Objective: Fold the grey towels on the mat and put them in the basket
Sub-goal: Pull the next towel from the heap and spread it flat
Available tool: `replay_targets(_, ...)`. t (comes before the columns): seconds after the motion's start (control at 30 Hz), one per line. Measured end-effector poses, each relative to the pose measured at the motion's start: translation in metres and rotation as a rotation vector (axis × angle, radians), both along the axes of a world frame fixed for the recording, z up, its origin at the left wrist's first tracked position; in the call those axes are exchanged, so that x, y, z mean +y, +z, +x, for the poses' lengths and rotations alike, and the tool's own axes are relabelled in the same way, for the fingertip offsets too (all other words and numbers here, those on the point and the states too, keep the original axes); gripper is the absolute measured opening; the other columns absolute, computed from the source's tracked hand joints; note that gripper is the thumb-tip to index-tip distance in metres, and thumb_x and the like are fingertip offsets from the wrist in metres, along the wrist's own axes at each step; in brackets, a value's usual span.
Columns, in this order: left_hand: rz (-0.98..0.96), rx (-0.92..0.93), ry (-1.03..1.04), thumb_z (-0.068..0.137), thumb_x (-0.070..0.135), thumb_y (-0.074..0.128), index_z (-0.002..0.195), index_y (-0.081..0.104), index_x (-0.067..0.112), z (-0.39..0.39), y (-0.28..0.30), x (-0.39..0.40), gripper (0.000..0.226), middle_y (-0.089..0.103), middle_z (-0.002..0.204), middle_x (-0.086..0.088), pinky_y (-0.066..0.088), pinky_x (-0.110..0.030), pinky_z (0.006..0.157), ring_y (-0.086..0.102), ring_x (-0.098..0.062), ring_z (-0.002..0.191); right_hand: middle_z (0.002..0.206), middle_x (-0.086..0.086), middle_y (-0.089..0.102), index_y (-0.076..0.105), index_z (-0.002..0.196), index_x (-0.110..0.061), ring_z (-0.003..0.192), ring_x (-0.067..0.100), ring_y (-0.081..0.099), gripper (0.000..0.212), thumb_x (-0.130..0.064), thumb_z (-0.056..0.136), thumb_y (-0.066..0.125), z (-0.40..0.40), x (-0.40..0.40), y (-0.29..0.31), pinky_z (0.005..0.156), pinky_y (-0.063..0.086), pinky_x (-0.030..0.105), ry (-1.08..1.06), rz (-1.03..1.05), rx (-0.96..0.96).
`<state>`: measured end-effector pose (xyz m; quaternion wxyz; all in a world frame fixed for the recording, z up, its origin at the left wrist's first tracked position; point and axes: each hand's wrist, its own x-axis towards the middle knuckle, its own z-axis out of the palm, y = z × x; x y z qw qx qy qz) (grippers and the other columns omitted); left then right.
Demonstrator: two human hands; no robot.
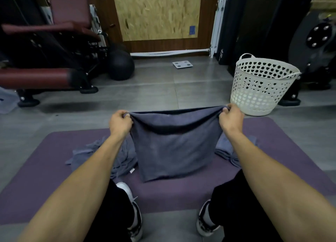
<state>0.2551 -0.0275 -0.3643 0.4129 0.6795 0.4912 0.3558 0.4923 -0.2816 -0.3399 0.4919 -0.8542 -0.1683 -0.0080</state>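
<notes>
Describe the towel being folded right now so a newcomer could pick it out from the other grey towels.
Start at the purple mat on the floor. Above its middle, the left hand and right hand each pinch a top corner of one grey towel. It alone hangs stretched in the air, while the other grey towels lie crumpled on the mat on either side.

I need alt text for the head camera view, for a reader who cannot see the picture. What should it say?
Seen from above, a person's left hand and right hand pinch the top corners of a grey towel, which hangs over a purple mat. More grey towels lie crumpled on the mat behind it. A white basket stands on the floor to the right.
</notes>
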Motion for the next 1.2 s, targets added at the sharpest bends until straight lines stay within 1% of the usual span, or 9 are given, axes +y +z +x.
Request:
replay_targets(0.17,0.098,-0.103,0.085,0.089,0.012,0.044,0.088,0.061,0.007,-0.015,0.028,-0.038,0.018,0.061,0.083,-0.005,0.041,-0.031,0.065,0.052,-0.020,0.075,0.097,0.012,0.068,0.065,0.094,-0.009,0.094,0.030,0.061,0.022,-0.023,0.085,0.050,-0.017,-0.011,0.011,0.084,0.048,0.035,-0.047,0.108,0.014)
replay_targets(0.33,0.149,-0.249,0.163,0.083,0.012,0.046,0.057,0.038,0.015,-0.019,0.054,-0.037,0.027,0.036,0.056,0.000,0.027,-0.034,0.057,0.030,-0.015,0.057,0.075,0.001,0.066,0.062,0.074,-0.014,0.077,0.024,0.059,0.019,-0.031,0.077,0.053,-0.021,-0.010,0.032,0.075,0.048,0.034,-0.102,0.200,-0.150)
replay_targets(0.43,0.047,-0.069,0.157,0.079,0.019,0.047,0.053,0.044,0.012,-0.007,0.052,-0.016,0.027,0.045,0.059,-0.010,0.033,-0.036,0.059,0.043,-0.030,0.063,0.077,0.006,0.066,0.061,0.071,-0.015,0.078,0.029,0.059,0.020,-0.033,0.075,0.053,-0.008,0.004,0.035,0.076,0.050,0.037,-0.121,0.112,-0.089)
replay_targets(0.5,0.012,0.099,0.138,0.080,0.022,0.048,0.056,0.051,0.004,0.009,0.039,0.005,0.031,0.059,0.073,-0.024,0.041,-0.038,0.065,0.059,-0.039,0.078,0.078,0.010,0.066,0.061,0.069,-0.012,0.079,0.033,0.058,0.022,-0.032,0.075,0.052,0.008,0.021,0.029,0.076,0.051,0.037,-0.087,0.023,-0.023)
replay_targets(0.57,-0.042,0.176,0.117,0.081,0.023,0.049,0.058,0.051,0.004,0.029,0.020,0.031,0.030,0.064,0.082,-0.027,0.046,-0.036,0.069,0.063,-0.041,0.084,0.074,0.013,0.065,0.059,0.066,-0.008,0.073,0.034,0.061,0.023,-0.027,0.077,0.050,0.027,0.044,0.018,0.075,0.055,0.041,-0.025,0.028,0.093)
replay_targets(0.7,-0.129,0.047,0.047,0.080,0.019,0.046,0.069,0.062,0.010,0.070,-0.016,0.080,0.022,0.066,0.068,-0.014,0.058,-0.046,0.075,0.070,-0.034,0.078,0.075,0.015,0.066,0.053,0.068,-0.013,0.068,0.029,0.069,0.021,-0.013,0.088,0.046,0.074,0.091,-0.015,0.076,0.059,0.049,0.047,0.203,0.305)
replay_targets(0.87,0.030,-0.196,0.071,0.091,0.014,0.050,0.088,0.062,0.016,0.110,-0.012,0.124,0.013,0.068,0.090,-0.013,0.054,-0.046,0.087,0.066,-0.033,0.092,0.076,-0.004,0.066,0.058,0.075,-0.025,0.088,0.026,0.070,0.015,-0.019,0.085,0.050,0.121,0.123,-0.018,0.087,0.055,0.047,0.063,0.276,0.184)
replay_targets(1.07,0.112,-0.233,0.085,0.091,0.015,0.049,0.090,0.063,0.019,0.116,0.000,0.135,0.014,0.066,0.091,-0.004,0.054,-0.040,0.087,0.064,-0.024,0.089,0.080,-0.008,0.065,0.058,0.077,-0.028,0.087,0.021,0.069,0.018,-0.017,0.088,0.050,0.127,0.131,-0.004,0.086,0.056,0.044,0.070,0.268,0.032)
replay_targets(1.2,0.030,-0.192,0.043,0.090,0.009,0.048,0.092,0.062,0.015,0.091,-0.031,0.108,0.016,0.064,0.090,-0.010,0.050,-0.035,0.082,0.059,-0.022,0.085,0.081,-0.002,0.065,0.059,0.081,-0.024,0.087,0.025,0.069,0.017,-0.011,0.088,0.050,0.110,0.109,-0.040,0.086,0.056,0.047,0.068,0.214,0.073)
